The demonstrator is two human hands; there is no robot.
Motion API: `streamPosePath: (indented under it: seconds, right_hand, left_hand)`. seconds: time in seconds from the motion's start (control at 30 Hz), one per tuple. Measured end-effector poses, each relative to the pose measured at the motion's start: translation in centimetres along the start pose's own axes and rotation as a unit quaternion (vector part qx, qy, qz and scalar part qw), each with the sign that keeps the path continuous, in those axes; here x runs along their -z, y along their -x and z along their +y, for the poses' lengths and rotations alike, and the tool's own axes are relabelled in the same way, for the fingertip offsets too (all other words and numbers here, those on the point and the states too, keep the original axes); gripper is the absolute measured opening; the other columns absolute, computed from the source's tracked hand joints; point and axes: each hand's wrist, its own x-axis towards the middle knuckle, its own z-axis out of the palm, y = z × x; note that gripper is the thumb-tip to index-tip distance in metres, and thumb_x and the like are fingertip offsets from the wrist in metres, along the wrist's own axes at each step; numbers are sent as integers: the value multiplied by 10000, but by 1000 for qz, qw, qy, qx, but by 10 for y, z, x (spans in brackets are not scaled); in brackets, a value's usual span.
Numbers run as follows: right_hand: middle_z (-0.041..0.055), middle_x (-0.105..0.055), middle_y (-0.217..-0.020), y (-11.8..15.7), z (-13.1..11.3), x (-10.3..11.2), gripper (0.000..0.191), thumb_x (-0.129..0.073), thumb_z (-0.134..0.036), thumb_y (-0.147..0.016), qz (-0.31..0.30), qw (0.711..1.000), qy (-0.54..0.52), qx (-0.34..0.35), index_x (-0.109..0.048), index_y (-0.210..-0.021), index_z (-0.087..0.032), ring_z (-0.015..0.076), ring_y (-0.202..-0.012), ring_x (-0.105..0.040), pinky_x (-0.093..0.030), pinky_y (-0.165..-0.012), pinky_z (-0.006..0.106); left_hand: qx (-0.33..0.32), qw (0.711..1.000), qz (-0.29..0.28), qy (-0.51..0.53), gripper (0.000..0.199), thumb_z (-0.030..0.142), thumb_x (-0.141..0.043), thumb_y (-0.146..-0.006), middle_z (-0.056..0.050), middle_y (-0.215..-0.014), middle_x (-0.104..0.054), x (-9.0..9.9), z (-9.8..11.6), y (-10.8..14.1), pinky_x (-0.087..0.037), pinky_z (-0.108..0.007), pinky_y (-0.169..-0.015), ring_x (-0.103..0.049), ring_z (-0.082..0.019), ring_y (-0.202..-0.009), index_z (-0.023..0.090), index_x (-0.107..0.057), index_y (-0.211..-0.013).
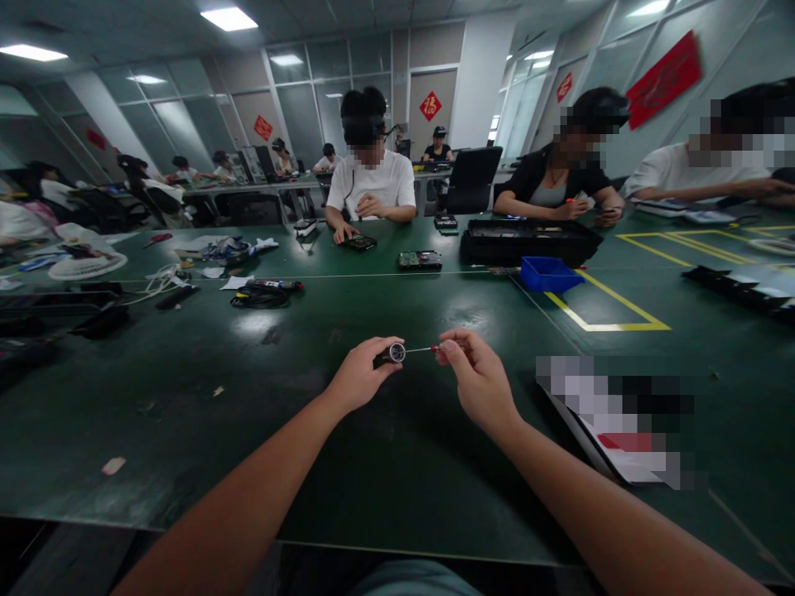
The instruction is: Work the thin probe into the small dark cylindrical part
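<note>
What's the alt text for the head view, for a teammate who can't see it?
The left hand holds a small round part and the right hand a screwdriver pointed at it, over a green table. Across the table, a co-worker in white sits by a dark device; a blue bin stands by a long black tray.

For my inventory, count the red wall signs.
5, left to right: a far left sign, a mid-left sign, a central sign, a small right sign and a big right sign. Others may be hidden.
</note>
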Motion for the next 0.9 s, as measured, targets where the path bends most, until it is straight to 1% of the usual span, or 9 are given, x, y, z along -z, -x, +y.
streamPosePath:
  seconds: [0.1, 0.2, 0.27, 0.3, 0.4, 0.5, 0.6, 0.73, 0.9]
  right_hand:
    - [36, -675, -848, -4, 7, -3, 288, -581, -468, -931, 7, 994, -101, -40, -670, -979, -199, 186, -792, -640, -510, -778, 348]
    - [17, -660, -797, -9, 11, -5, 328, -640, -530, -869, 42, 965, -236, -104, -673, -907, -206, 169, -721, -623, -532, -740, 345]
    - [-3, -622, -704, -12, 12, -4, 333, -676, -536, -831, 43, 948, -279, -145, -669, -843, -203, 153, -641, -585, -543, -725, 352]
    - [-10, -607, -678, -13, 12, -4, 331, -684, -533, -822, 43, 945, -284, -155, -665, -818, -203, 147, -614, -567, -546, -720, 355]
    - [-5, -618, -707, -13, 14, -2, 315, -671, -523, -836, 58, 958, -247, -137, -652, -808, -210, 151, -624, -572, -535, -705, 348]
    - [12, -650, -802, -11, 17, -1, 296, -603, -512, -901, 67, 978, -174, -92, -645, -883, -220, 169, -709, -609, -511, -707, 340]
    - [14, -649, -825, -9, 17, 0, 293, -533, -499, -953, 59, 992, -99, -54, -629, -934, -223, 175, -741, -614, -491, -724, 343]
    - [17, -644, -813, -8, 13, 0, 287, -495, -474, -975, 33, 998, -43, -25, -613, -951, -214, 180, -755, -614, -487, -737, 343]
    - [20, -658, -788, -6, 2, 2, 278, -471, -443, -987, 25, 1000, 17, 3, -610, -967, -204, 177, -743, -628, -486, -728, 323]
  left_hand:
    - [-11, 1000, 15, 6, 390, 195, -680, -878, -47, -1251, -657, 1, -1, -2, -410, -410, -1071, -583, -229, -1186, 256, -637, -1261]
    - [-40, 999, 17, 7, 370, 172, -691, -871, -44, -1247, -665, 2, -1, -4, -414, -402, -1070, -588, -222, -1184, 247, -653, -1231]
    - [-47, 999, 4, -17, 368, 177, -697, -869, -45, -1243, -671, 4, 1, -5, -415, -418, -1063, -587, -231, -1179, 254, -657, -1227]
    - [-44, 999, -3, -32, 369, 181, -699, -869, -46, -1239, -674, 5, 1, -5, -416, -426, -1057, -588, -237, -1173, 256, -657, -1228]
    - [-24, 997, -24, -63, 371, 190, -696, -874, -48, -1223, -678, 6, 4, -4, -420, -428, -1040, -592, -243, -1152, 254, -652, -1237]
    - [-15, 997, -33, -69, 375, 206, -690, -883, -42, -1221, -675, 5, 5, -3, -418, -417, -1030, -588, -241, -1150, 256, -643, -1251]
    - [-14, 997, -32, -69, 397, 219, -692, -885, -33, -1225, -671, 5, 5, -3, -412, -412, -1027, -582, -237, -1149, 269, -628, -1274]
    - [-16, 997, -31, -68, 391, 237, -697, -885, -23, -1176, -687, 5, 7, -2, -417, -404, -997, -597, -231, -1088, 274, -631, -1269]
    - [1, 997, -36, -68, 419, 242, -669, -904, -26, -1199, -679, 5, 10, -1, -421, -407, -981, -603, -234, -1072, 281, -597, -1314]
